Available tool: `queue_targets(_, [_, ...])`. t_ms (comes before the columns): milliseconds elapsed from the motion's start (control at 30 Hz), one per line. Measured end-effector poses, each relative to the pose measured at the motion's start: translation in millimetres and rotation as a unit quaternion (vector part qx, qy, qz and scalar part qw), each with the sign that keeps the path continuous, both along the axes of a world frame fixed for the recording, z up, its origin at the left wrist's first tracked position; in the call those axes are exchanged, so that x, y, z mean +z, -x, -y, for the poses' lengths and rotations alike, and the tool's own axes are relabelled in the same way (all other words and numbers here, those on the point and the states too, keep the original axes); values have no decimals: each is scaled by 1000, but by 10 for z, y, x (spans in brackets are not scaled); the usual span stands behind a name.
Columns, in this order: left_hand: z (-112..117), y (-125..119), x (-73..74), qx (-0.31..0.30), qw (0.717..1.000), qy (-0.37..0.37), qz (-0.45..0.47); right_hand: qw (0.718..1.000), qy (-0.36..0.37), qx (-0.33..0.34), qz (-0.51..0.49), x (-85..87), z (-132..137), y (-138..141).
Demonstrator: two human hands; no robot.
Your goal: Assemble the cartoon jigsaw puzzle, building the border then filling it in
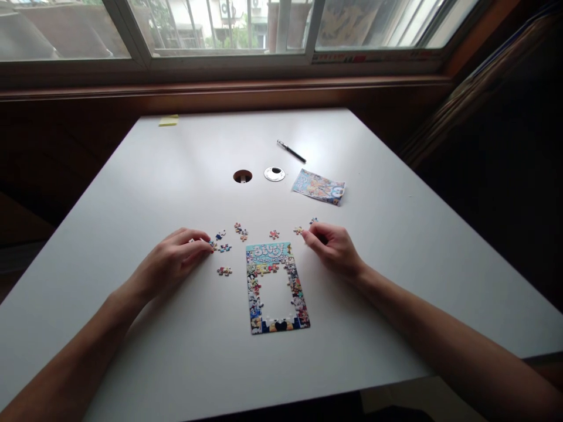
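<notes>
A small colourful jigsaw puzzle (277, 287) lies on the white table (176, 351) in front of me, its border joined and its middle bare. Several loose pieces (224, 271) are scattered just above and left of it. My left hand (173, 262) rests on the table left of the puzzle, fingers curled and pinched at a loose piece (213, 245). My right hand (332, 246) rests to the puzzle's upper right, fingers curled, with its fingertips at a loose piece (299, 230).
A printed picture sheet (319, 186) lies beyond the puzzle to the right. A black pen (291, 151), a round cable hole (242, 176) and its loose cap (274, 173) sit mid-table. A yellow sticky pad (168, 120) lies at the far left edge. A window runs behind.
</notes>
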State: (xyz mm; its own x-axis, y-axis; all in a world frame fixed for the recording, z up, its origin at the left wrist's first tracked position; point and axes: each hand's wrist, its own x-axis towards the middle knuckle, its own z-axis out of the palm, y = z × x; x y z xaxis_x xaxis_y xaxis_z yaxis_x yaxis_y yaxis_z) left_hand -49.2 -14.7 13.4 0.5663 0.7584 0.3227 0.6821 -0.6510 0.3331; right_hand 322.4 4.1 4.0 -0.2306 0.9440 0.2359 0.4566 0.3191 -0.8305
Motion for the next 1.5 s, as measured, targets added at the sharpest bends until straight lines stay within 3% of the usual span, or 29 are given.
queue_targets(267, [-16, 52, -21, 30, 998, -57, 18, 1000, 1, 3, 4, 3, 6, 1])
queue_targets(567, [57, -51, 94, 73, 987, -112, 88, 1000, -5, 2, 6, 5, -1, 0])
queue_targets(767, [53, 2, 47, 57, 988, -128, 72, 1000, -4, 2, 5, 0, 2, 5])
queue_targets(867, [29, 22, 28, 87, 985, -132, 69, 1000, -1, 3, 2, 1, 2, 0])
queue_targets(1033, [11, 13, -17, 111, 984, -107, 87, 1000, 2, 4, 4, 1, 1, -6])
queue_targets(1167, [-14, 12, -91, 34, 998, -27, 50, 1000, 2, 3, 5, -2, -2, -4])
queue_targets(1267, [-38, 15, -137, -5, 1000, -9, 26, 1000, 3, 1, 3, -7, 4, 3])
queue_targets(1400, [-40, 18, -127, 13, 999, -23, 37, 999, -17, -34, 0, -7, 6, -1])
queue_targets(1500, [-22, 29, -65, 38, 999, -36, -3, 993, -82, -60, 57, -15, -30, -43])
